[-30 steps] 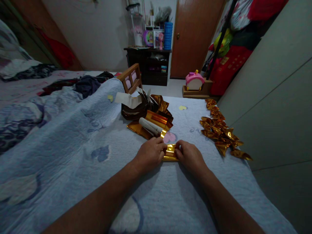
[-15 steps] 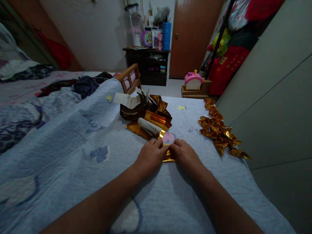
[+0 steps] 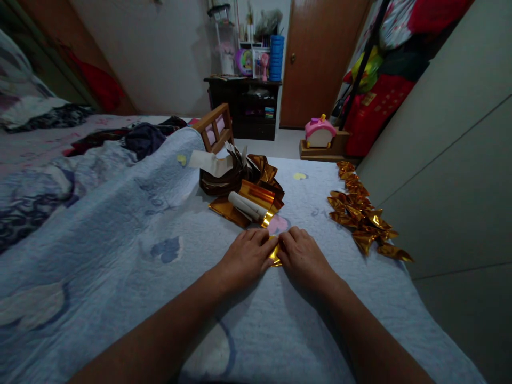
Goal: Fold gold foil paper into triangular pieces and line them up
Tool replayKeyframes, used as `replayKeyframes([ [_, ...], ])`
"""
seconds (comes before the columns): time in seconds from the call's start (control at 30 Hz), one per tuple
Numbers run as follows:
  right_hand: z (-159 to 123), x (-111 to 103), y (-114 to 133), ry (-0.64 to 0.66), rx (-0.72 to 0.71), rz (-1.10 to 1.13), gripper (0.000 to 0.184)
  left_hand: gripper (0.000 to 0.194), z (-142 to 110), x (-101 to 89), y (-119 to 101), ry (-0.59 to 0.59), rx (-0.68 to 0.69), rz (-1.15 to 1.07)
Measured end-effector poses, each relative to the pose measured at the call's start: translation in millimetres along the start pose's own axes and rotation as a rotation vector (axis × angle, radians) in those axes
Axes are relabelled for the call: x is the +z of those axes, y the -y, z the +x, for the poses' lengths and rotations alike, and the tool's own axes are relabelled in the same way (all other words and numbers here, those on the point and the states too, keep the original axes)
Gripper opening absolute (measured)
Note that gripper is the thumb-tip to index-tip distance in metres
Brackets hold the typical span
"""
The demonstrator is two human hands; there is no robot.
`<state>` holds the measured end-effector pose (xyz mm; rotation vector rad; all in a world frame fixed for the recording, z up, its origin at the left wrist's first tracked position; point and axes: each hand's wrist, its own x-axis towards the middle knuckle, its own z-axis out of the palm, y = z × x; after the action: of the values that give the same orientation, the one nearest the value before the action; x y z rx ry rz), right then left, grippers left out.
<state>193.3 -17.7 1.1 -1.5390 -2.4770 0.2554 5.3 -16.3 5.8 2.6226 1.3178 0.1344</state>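
Observation:
Between my hands a sheet of shiny gold foil paper [image 3: 275,258] lies on the bed, mostly covered by my fingers. My left hand [image 3: 247,255] presses and grips its left part, with the thumb near the lower edge. From the right, my right hand [image 3: 302,257] holds the paper with bent fingers, its tips close to the left ones. Just beyond them rest loose gold sheets [image 3: 258,194], partly curled to show a pale back. Behind these is a thick fanned stack of the same paper [image 3: 219,183]. Several folded gold paper pieces [image 3: 362,216] form a pile at the right.
A pale blue quilt [image 3: 168,298] with heart patterns covers the bed. Its right edge runs beside a light cabinet [image 3: 452,176]. A wooden bed rail [image 3: 216,128] stands beyond the stack. Farther back are a pink toy [image 3: 320,133], a dark shelf [image 3: 244,109] and a door [image 3: 320,64].
My hands have drawn slightly closer together, and less gold paper shows between them. My left thumb now reaches lower on it. The whole view has shifted a little.

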Motion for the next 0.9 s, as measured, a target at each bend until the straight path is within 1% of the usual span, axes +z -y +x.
replayKeyframes([
  [0.07, -0.7, -1.7, 2.0, 0.0, 0.004, 0.008, 0.009, 0.045, -0.6, -1.1, 4.5, 0.015, 0.007, -0.033],
  [0.17, -1.4, -4.7, 6.3, 0.009, 0.029, 0.005, 0.017, 0.052, -0.6, -2.9, 11.2, 0.037, 0.021, -0.071],
  [0.3, -2.0, -6.7, 11.3, 0.021, 0.058, -0.017, 0.033, 0.055, 0.6, -7.4, 17.7, 0.086, 0.05, -0.116],
  [0.43, -1.6, -6.4, 11.6, 0.033, 0.077, -0.017, 0.038, 0.057, 1.6, -11.5, 20.0, 0.101, 0.057, -0.143],
  [0.63, -1.1, -9.9, 3.4, 0.067, 0.09, 0.014, 0.044, 0.059, 2.1, -14.5, 18.8, 0.128, 0.04, -0.152],
  [0.9, -2.2, -14.7, -16.6, 0.13, 0.116, 0.043, 0.054, 0.059, 2.4, -11.6, 22.7, 0.136, 0.045, -0.163],
])
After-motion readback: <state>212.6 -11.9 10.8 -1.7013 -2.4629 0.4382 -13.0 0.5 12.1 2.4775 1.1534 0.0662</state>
